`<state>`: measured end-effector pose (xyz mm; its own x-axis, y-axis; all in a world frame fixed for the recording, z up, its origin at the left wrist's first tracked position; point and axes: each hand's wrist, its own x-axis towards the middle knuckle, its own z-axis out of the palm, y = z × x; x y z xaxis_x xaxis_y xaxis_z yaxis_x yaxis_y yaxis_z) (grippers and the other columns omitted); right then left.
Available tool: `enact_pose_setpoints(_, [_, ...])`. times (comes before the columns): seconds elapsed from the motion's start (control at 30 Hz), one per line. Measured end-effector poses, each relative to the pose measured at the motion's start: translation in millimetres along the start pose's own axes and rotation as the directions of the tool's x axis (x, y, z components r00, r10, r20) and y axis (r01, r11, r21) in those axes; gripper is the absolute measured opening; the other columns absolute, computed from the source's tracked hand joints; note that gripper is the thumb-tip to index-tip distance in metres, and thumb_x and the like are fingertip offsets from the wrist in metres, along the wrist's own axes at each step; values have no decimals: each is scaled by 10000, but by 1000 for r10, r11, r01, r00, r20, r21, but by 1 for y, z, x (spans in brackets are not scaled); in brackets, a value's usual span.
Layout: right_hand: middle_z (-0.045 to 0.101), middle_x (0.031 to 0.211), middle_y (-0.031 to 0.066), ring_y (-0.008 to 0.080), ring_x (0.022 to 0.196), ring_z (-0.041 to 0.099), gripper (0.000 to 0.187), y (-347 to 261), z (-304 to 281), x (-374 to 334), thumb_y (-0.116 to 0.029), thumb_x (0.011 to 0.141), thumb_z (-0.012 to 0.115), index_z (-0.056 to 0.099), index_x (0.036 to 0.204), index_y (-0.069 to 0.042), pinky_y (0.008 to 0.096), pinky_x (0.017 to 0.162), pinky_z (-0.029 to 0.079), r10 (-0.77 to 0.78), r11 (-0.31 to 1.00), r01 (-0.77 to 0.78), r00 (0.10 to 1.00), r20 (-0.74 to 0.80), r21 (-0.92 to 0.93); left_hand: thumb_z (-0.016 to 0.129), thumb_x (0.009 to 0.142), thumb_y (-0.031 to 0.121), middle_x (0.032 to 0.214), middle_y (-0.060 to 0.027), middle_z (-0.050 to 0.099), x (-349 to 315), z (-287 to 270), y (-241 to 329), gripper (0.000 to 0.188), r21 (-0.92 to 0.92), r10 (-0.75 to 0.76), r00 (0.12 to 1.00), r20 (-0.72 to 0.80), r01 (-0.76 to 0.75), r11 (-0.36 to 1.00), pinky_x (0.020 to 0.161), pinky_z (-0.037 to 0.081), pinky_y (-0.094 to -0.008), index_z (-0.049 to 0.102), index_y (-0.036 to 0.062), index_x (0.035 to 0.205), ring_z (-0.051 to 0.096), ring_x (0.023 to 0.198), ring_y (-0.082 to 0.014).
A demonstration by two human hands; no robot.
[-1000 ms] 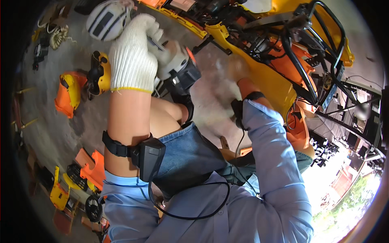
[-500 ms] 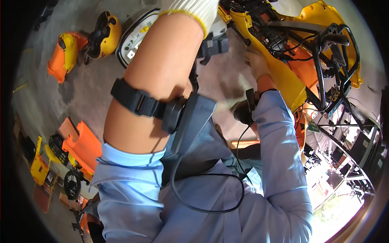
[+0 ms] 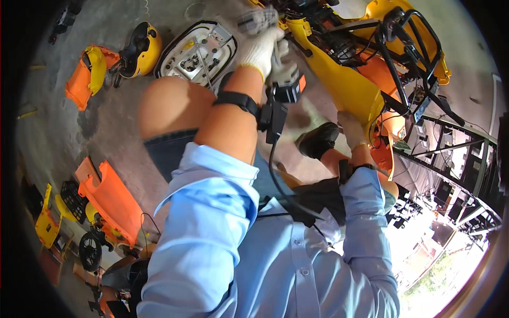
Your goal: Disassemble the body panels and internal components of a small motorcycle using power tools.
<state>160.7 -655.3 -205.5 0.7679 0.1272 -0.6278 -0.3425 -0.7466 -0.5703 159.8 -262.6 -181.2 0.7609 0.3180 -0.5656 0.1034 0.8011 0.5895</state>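
My left hand (image 3: 261, 50), in a white knitted glove, is wrapped round the grip of a cordless driver (image 3: 289, 90) with a dark battery pack. The tool's grey head points toward the far end of a yellow body panel (image 3: 339, 71); its tip is blurred. This long panel runs along a vehicle frame at the upper right. Against the panel's near edge is my right hand (image 3: 351, 129), also gloved, with its fingers closed on the edge and partly hidden. Dark straps with small devices sit on both forearms.
Left of the driver lies an oval white tray-like part (image 3: 199, 53) with a black rim. Yellow and orange shells (image 3: 139, 50) rest on the floor farther left. An orange panel (image 3: 114, 196) is at the lower left. Black tubing (image 3: 408, 58) juts out at the right. My knee (image 3: 172, 106) is raised.
My left hand, cut off at the top edge before, now shows with the driver. My right hand sits nearer along the yellow panel. My bent knee has come into view.
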Motion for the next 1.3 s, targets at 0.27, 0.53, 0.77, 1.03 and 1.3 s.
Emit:
enact_pose_setpoints(0.27, [618,979,40,148,899,590,341,26,-41,-14,-344,926,581,640,1132,-78,316,767,509,-103,892,60,992,-73,-448,635,866,93,862,-70,671,-24,-19,-162,226,-268,-361,926,107,377,887,718,597,-356,654,63,1089,638,691,-183])
enact_pose_setpoints(0.53, [619,960,195,332,946,614,295,7,-37,-61,-312,911,502,599,948,-36,402,812,485,-267,877,172,950,-159,-449,649,859,122,797,-84,642,2,-11,-176,159,-256,-415,904,101,427,867,746,606,-384,597,81,1003,656,706,-233])
enact_pose_setpoints(0.77, [591,952,73,186,874,568,314,-15,-33,-44,-364,962,485,571,1099,-95,329,755,450,176,801,-228,973,-146,-553,640,845,81,773,-70,610,1,-15,-185,198,-318,-422,907,10,403,858,679,582,-383,580,100,1032,628,652,-223])
enact_pose_setpoints(1.03, [628,883,104,237,897,635,221,47,-32,-28,-262,921,556,611,876,-53,346,827,496,-518,817,422,837,-178,-392,649,845,76,849,-67,594,-1,-5,-170,157,-300,-395,917,-51,363,882,717,594,-396,570,69,982,631,717,-222])
enact_pose_setpoints(1.3, [670,924,123,273,914,658,261,-5,-32,-46,-295,901,573,647,967,-53,377,819,502,-226,917,178,969,-98,-358,623,847,102,840,-44,604,-3,-14,-156,174,-299,-350,936,26,341,891,675,576,-356,592,91,1017,617,696,-198])
